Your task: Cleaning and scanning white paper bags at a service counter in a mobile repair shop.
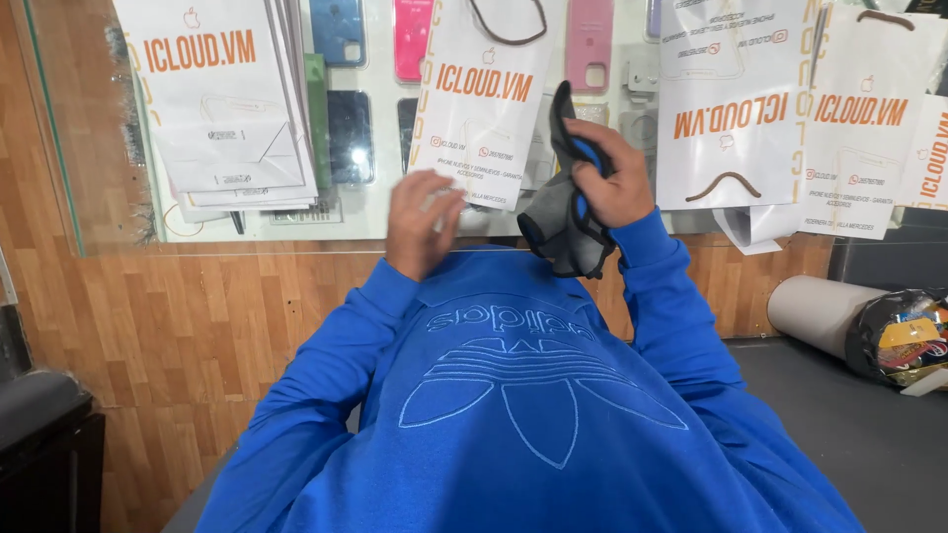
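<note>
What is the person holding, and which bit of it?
The right hand grips a grey, black and blue glove around its middle. The left hand looks empty.

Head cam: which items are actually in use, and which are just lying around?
In use:
right hand gripping a grey cloth and a black-and-blue handled tool
left hand, blurred, holding nothing I can make out

Lying about:
white paper bags
phone cases
paper roll

There is only one view, from the person's head. It looks steeply down along the blue sweatshirt (513,395) toward a glass counter (375,212) just in front, very near. The floor, perhaps, shows at the right edge.
</note>
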